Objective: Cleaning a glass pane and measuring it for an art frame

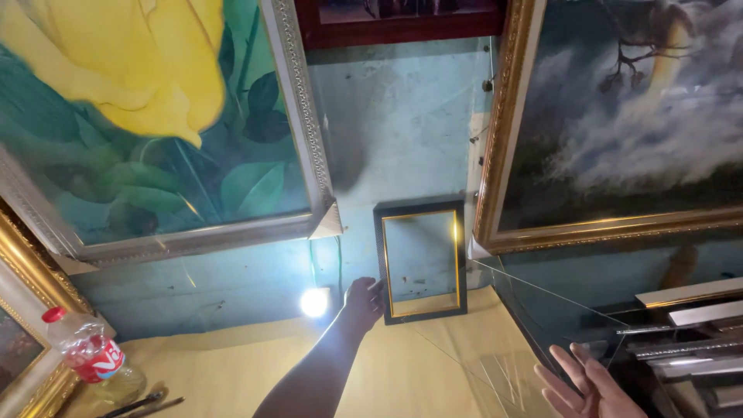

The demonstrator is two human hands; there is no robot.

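Wall: pale blue-green wall (402,116) at the back, worn and marked, with big paintings leaning on it.
Table: a yellow-brown table top (232,356) runs under the wall.
Small frame: a little black frame with a thin gold inner edge (422,262) stands upright on the table and leans on the wall. It has no picture in it, so the wall shows through.
Left hand: the left hand (362,300) is stretched far out, with its fingers on the left side of the small frame. The fingers curl at the frame's edge, but I cannot tell if they grip it or only touch it.
Right hand: the right hand (587,383) is low in the right corner, open, with fingers spread. It holds nothing and is right by the glass sheet.
Glass sheet: a clear glass sheet (534,317) lies tilted at the right, between the small frame and the right hand.
Flower painting: a big painting of a yellow flower and green leaves in a pale frame (155,116) is on the left.
Dark painting: a cloudy dark painting in a gold frame (619,116) is on the right.
Bottle: a plastic bottle with a red cap and red label (91,352) stands at the left of the table.
Light: a bright white light spot (314,302) glows just left of the left hand.
Frame strips: long pale strips (689,310) are stacked at the far right.
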